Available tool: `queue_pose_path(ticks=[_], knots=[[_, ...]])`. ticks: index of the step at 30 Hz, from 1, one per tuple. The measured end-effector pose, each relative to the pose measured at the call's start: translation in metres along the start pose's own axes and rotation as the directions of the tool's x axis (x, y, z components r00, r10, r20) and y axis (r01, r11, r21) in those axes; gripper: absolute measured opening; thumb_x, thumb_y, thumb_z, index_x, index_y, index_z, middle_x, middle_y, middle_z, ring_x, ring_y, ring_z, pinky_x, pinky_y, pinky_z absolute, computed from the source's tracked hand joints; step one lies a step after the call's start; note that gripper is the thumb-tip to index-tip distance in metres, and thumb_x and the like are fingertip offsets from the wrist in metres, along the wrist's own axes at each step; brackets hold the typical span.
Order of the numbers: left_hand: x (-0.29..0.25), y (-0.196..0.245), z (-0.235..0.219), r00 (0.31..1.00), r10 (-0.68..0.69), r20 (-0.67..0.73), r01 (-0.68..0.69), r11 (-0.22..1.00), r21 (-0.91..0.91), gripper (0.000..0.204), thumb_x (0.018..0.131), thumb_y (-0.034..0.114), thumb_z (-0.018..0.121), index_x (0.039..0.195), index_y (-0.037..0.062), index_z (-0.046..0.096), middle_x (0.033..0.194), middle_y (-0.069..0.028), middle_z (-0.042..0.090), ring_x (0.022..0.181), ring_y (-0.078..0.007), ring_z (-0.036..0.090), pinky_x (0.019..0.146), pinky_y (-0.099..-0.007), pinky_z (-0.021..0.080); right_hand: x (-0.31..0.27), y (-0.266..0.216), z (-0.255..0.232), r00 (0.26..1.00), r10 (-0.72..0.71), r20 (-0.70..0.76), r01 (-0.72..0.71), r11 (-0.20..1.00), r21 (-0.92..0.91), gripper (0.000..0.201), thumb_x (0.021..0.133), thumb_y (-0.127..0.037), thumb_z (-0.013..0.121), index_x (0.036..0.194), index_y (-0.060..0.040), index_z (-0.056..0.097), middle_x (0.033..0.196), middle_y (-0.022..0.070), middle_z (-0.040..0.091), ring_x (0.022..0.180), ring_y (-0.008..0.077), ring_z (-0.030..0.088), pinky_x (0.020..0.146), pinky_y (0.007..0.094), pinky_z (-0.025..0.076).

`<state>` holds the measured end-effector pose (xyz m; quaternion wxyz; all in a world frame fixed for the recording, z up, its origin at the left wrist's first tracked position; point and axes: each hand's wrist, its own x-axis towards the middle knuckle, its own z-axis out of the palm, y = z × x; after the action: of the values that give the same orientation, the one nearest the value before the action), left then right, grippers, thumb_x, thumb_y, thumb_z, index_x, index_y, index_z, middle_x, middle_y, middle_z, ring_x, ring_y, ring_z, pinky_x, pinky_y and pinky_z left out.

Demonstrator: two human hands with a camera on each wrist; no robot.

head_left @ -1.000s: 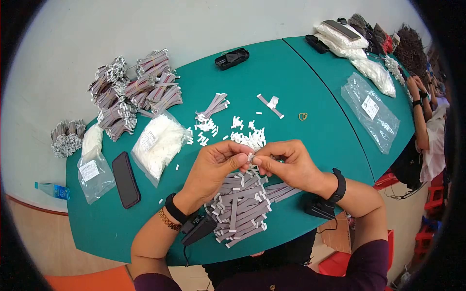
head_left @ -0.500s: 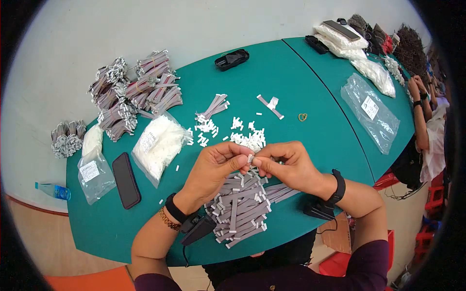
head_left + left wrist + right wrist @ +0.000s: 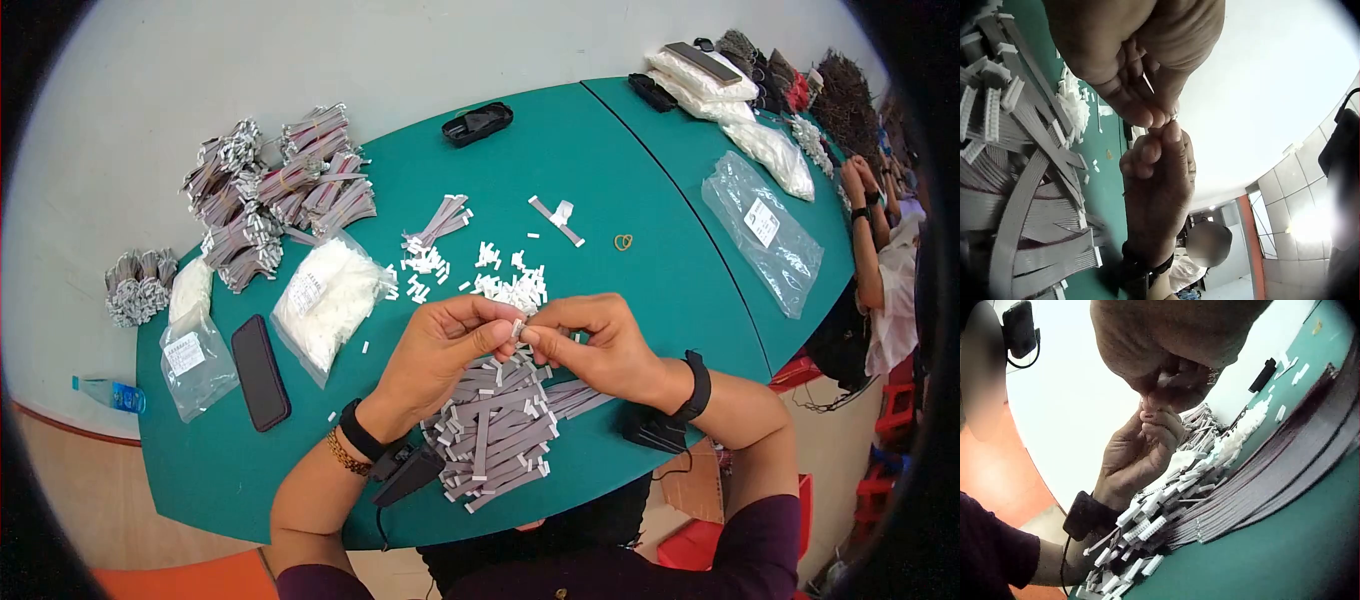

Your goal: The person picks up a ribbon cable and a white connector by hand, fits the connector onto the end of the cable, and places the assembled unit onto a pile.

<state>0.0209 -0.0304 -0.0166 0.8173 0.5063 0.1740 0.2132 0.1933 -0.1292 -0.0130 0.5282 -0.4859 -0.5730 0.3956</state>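
Above a pile of grey ribbon cables (image 3: pixel 483 440) with white end connectors, both hands meet fingertip to fingertip. My left hand (image 3: pixel 440 335) pinches a small white connector (image 3: pixel 517 328) between thumb and fingers. From the other side my right hand (image 3: pixel 615 345) pinches at the same connector, its thumb and forefinger right at the edge. In the left wrist view only a bright bit of the connector (image 3: pixel 1174 117) shows between the fingertips; the rest is hidden. Just beyond the hands lies a heap of loose white connectors (image 3: pixel 515 288).
Bundled ribbon cables (image 3: pixel 290 185) are stacked at the back left, near a bag of white parts (image 3: pixel 325 295) and a dark phone (image 3: pixel 260 372). A black case (image 3: pixel 478 123), rubber bands (image 3: pixel 624 241) and a clear plastic bag (image 3: pixel 765 235) lie farther off. Another person's arm (image 3: pixel 868 240) shows at right.
Both hands stay in the same place with the connector between them. Only the fingertips shift slightly; the piles look unchanged.
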Motion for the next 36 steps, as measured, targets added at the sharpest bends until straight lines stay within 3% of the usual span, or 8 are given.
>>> queue_pose_path(ticks=[8,11,20,26,32,36], knots=[[0.0,0.0,0.0,1.0,0.006,-0.001,-0.006,1.0,-0.001,0.016,0.086,0.006,0.06,0.1,-0.0024,0.063,0.092,-0.0084,0.064,0.077,-0.0109,0.056,0.07,-0.0235,0.046,-0.001,-0.001,0.0,0.987,0.158,0.01,-0.158,0.976,0.151,0.016,0.088,-0.014,0.059,0.08,-0.0008,0.065,0.063,-0.0015,0.057,0.055,0.0022,0.045,0.048,0.0201,0.035],[0.001,-0.001,0.0,1.0,0.003,0.002,-0.003,1.0,-0.019,0.016,0.086,0.006,0.06,0.1,-0.0024,0.063,0.092,-0.0085,0.064,0.076,-0.0109,0.056,0.071,-0.0235,0.046,-0.001,0.0,0.0,0.996,0.09,0.003,-0.09,0.991,0.097,0.017,0.088,-0.015,0.059,0.081,-0.0013,0.065,0.063,-0.0019,0.057,0.055,0.0019,0.045,0.048,0.0196,0.035],[0.0,0.003,0.002,0.999,0.02,-0.037,-0.016,0.996,0.088,0.014,0.084,0.004,0.063,0.096,-0.0023,0.063,0.09,-0.0097,0.065,0.075,-0.0113,0.057,0.069,-0.0233,0.047,0.001,-0.004,-0.003,0.97,0.231,0.081,-0.242,0.956,0.166,0.019,0.088,-0.018,0.06,0.082,-0.0009,0.065,0.064,-0.0003,0.058,0.057,0.0029,0.05,0.05,0.0193,0.039],[-0.001,0.007,0.009,0.991,0.111,-0.071,-0.087,0.956,0.279,0.013,0.083,0.003,0.063,0.095,-0.0029,0.064,0.09,-0.0083,0.065,0.08,-0.0101,0.059,0.072,-0.0228,0.048,0.001,-0.003,-0.002,0.971,0.23,0.06,-0.236,0.962,0.139,0.018,0.087,-0.016,0.061,0.078,-0.0004,0.063,0.06,-0.0021,0.054,0.054,0.0017,0.047,0.048,0.0197,0.037],[-0.003,0.004,0.011,0.99,0.117,-0.084,-0.089,0.955,0.282,0.014,0.082,0.0,0.063,0.096,-0.0038,0.063,0.091,-0.0081,0.065,0.086,-0.0106,0.06,0.078,-0.0225,0.048,-0.002,0.001,0.001,0.997,0.076,0.016,-0.076,0.996,0.041,0.018,0.088,-0.012,0.059,0.075,0.0012,0.06,0.056,-0.0048,0.047,0.053,0.001,0.037,0.044,0.0219,0.027],[-0.003,0.0,0.009,0.984,0.165,-0.068,-0.135,0.938,0.318,0.015,0.083,0.001,0.063,0.098,-0.0041,0.063,0.092,-0.0089,0.065,0.087,-0.0111,0.06,0.08,-0.0242,0.048,-0.002,0.001,0.001,0.993,0.116,0.02,-0.117,0.991,0.059,0.019,0.088,-0.011,0.059,0.073,0.001,0.059,0.056,-0.0049,0.046,0.052,0.001,0.037,0.044,0.0221,0.027]])
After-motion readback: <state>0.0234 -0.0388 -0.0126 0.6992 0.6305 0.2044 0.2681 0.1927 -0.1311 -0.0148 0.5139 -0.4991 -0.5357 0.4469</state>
